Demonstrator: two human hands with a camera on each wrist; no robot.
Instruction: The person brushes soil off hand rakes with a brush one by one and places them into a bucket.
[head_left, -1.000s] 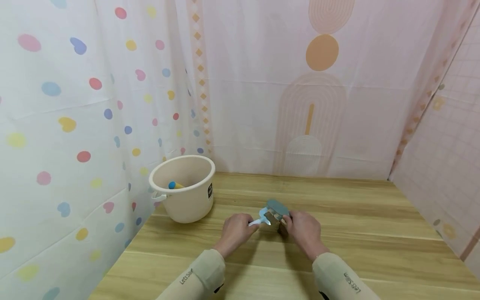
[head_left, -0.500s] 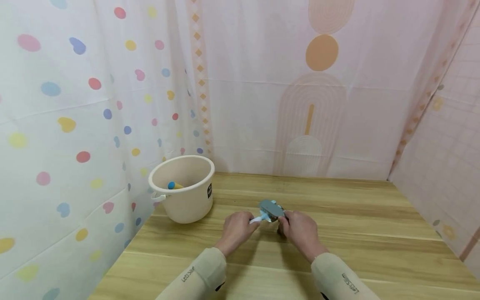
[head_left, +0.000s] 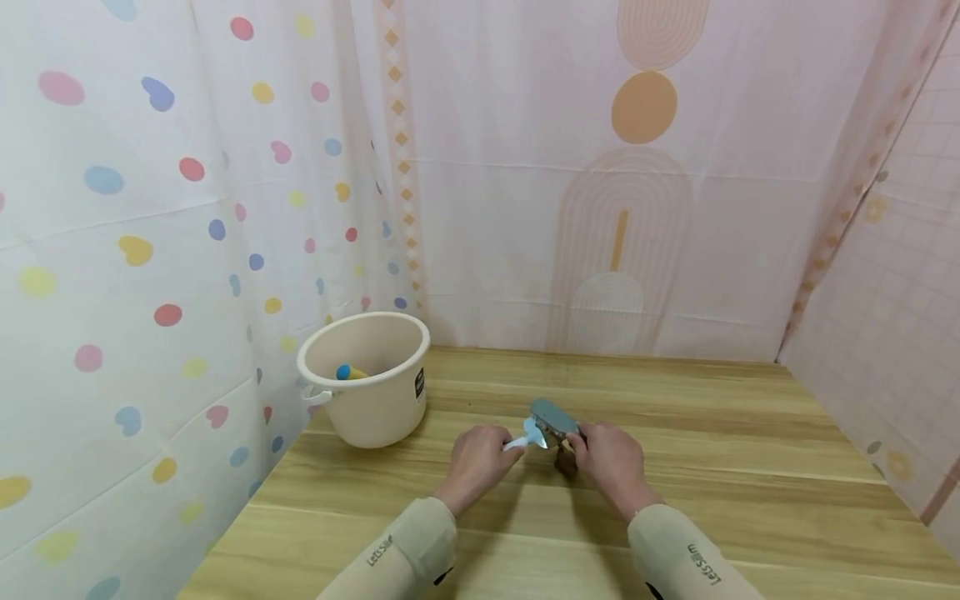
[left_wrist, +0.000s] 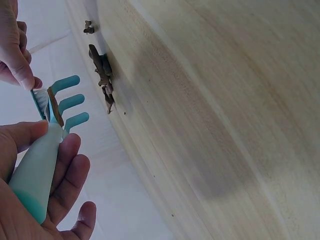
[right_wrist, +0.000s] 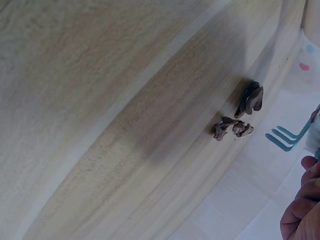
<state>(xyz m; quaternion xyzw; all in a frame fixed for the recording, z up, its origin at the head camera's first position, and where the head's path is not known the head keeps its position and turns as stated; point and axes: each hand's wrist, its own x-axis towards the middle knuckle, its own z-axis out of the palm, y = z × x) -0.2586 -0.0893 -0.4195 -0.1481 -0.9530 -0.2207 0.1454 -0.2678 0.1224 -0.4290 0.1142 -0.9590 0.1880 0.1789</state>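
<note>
My left hand (head_left: 476, 462) grips the pale handle of a small hand rake (left_wrist: 39, 167) with three teal tines. A brown smear sticks to the rake's head in the left wrist view. Just to the right, my right hand (head_left: 613, 462) pinches one end of a grey-blue brush (head_left: 555, 416). Its white bristles (left_wrist: 41, 101) face the back of the rake's head, right at the brown smear. Dark brown clumps (right_wrist: 250, 99) lie on the wooden table below the two tools. Only part of my right hand shows in its own wrist view.
A cream bucket (head_left: 381, 410) stands at the table's left side, with a blue and yellow stick-like thing (head_left: 349, 372) inside. Small brown crumbs dot the wooden table (head_left: 712, 467). Patterned curtains (head_left: 495, 225) hang behind and at both sides.
The brush first swept left across the rake's head, covering much of it, then drew back right. The rake turned slightly in my left hand's grip. The bucket has stayed put.
</note>
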